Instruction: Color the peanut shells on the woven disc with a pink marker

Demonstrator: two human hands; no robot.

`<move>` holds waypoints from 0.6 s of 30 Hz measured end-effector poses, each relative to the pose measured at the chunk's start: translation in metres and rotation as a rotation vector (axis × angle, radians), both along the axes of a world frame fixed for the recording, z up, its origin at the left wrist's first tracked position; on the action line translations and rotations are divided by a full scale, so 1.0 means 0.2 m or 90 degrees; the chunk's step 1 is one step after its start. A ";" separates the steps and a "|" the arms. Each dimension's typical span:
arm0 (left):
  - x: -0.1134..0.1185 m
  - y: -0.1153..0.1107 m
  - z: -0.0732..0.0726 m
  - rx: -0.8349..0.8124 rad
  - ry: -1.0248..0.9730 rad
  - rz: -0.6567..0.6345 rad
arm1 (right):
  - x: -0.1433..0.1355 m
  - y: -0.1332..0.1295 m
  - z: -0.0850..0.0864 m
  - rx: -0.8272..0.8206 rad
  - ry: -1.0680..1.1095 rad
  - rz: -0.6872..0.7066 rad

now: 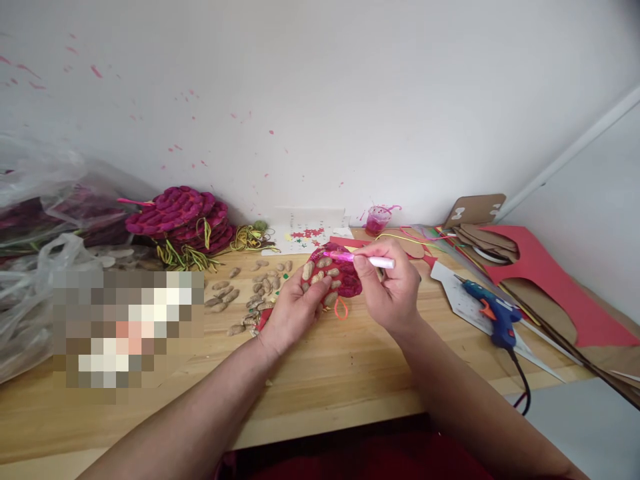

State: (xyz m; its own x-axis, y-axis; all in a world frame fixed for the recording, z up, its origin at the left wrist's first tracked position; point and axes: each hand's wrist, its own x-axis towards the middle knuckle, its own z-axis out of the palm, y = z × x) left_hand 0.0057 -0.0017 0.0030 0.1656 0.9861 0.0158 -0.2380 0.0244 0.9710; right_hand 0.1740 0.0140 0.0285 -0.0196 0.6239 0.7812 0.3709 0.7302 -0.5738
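My left hand (293, 307) is closed on the edge of a round red disc (351, 285) covered with peanuts, its thumb on the front. Some peanuts on the disc are coloured magenta, while those near my left thumb are still plain tan. An orange loop (341, 309) hangs from the disc's lower edge. Between the fingers of my right hand (395, 293) is a paintbrush (383, 262) with a white handle. Its pink, wet-looking tip meets the upper part of the disc. Loose peanuts (267, 285) lie on the table left of the disc.
A cup of pink paint (377, 220) stands by the wall. A blue glue gun (493, 307) lies at the right beside cut red card (540, 267). Magenta peanut discs (180, 217) are stacked at the left near plastic bags (40, 300). Paper with small stars (307, 233) lies at the back.
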 end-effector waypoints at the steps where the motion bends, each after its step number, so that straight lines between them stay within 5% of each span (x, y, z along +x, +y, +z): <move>1: 0.00 0.00 0.00 0.001 0.004 -0.004 | 0.00 0.00 0.00 -0.008 0.008 0.006; 18: 0.01 -0.01 0.02 0.015 0.017 0.011 | 0.01 0.00 0.00 -0.004 -0.001 0.000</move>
